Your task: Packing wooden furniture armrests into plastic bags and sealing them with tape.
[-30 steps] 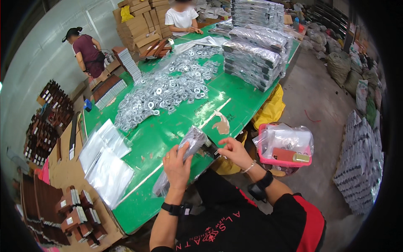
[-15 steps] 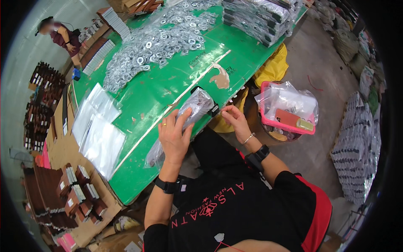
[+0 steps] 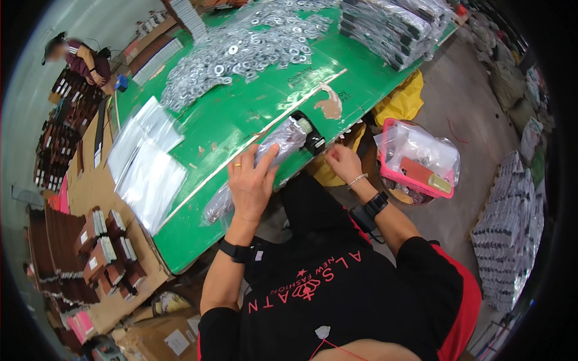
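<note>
A long bundle in clear plastic (image 3: 283, 144) lies slantwise along the near edge of the green table (image 3: 235, 126). My left hand (image 3: 251, 183) rests over its middle, fingers and thumb closed about it. At its far end sits a black object with a pale roll, resembling a tape dispenser (image 3: 314, 142). Just off the table edge beside this, my right hand (image 3: 344, 165) is closed in a pinch. Whatever lies between those fingertips, if anything, is too small to make out.
Many small bagged rings (image 3: 241, 60) are heaped across the table, with clear plastic sleeves (image 3: 150, 174) at the left. Wrapped stacks (image 3: 391, 30) stand at the far right. A pink basket (image 3: 415, 180) is beside my right hand. Another person (image 3: 84, 63) is at far left.
My right fingers have drawn together into a tighter pinch beside the table edge. More of the black dispenser shows past the bundle's end. My left hand stays on the bundle; the view has shifted slightly.
</note>
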Demonstrator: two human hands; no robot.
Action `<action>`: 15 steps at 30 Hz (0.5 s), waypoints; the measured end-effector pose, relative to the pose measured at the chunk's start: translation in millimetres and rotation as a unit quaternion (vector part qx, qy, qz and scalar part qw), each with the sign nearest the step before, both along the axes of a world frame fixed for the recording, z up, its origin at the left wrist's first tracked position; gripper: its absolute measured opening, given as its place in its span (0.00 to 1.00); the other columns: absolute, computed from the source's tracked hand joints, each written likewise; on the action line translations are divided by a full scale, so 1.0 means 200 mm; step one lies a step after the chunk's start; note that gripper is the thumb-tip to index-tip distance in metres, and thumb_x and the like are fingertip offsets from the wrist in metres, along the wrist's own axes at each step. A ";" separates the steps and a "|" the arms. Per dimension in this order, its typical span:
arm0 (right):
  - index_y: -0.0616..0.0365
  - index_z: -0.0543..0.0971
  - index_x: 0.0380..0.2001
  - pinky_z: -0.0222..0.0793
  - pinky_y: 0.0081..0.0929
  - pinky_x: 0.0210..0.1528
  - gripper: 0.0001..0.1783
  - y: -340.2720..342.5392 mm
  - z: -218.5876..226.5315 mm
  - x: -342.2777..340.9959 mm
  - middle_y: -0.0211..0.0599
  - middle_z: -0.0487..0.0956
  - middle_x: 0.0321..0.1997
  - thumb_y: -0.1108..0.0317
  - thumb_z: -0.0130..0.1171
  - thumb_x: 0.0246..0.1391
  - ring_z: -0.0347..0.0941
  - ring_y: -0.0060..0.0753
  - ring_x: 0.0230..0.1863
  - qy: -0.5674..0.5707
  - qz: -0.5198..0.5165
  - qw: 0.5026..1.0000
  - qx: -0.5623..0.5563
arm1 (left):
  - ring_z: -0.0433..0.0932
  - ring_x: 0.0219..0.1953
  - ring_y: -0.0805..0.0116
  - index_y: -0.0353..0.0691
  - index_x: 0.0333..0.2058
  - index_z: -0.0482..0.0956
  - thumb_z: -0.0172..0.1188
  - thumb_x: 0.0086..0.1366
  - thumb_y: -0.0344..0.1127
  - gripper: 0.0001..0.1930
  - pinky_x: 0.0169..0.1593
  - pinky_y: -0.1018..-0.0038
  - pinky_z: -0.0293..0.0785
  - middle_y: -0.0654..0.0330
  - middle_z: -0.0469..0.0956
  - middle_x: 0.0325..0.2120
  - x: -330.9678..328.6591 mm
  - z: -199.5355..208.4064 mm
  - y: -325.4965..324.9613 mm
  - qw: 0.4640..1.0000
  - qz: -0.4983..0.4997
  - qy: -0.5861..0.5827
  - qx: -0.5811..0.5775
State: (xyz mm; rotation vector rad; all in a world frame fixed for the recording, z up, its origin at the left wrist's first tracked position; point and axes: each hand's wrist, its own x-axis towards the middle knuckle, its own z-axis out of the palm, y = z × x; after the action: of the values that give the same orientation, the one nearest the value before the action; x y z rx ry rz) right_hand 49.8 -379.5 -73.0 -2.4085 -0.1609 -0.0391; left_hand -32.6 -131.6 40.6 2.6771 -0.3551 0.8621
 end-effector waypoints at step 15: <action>0.53 0.80 0.31 0.55 0.28 0.19 0.09 0.77 0.53 -0.21 0.28 0.70 0.12 0.60 0.64 0.55 0.66 0.22 0.15 0.033 0.186 0.956 0.226 | 0.73 0.47 0.59 0.59 0.52 0.75 0.55 0.58 0.34 0.21 0.47 0.64 0.69 0.58 0.73 0.49 -0.29 -0.25 0.12 0.967 0.191 -0.017 0.169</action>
State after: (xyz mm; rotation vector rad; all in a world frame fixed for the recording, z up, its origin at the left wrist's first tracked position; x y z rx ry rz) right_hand 8.6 -225.3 32.4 -1.8887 -0.5139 0.1609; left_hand -90.1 -108.0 -9.3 3.1127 0.0170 1.0341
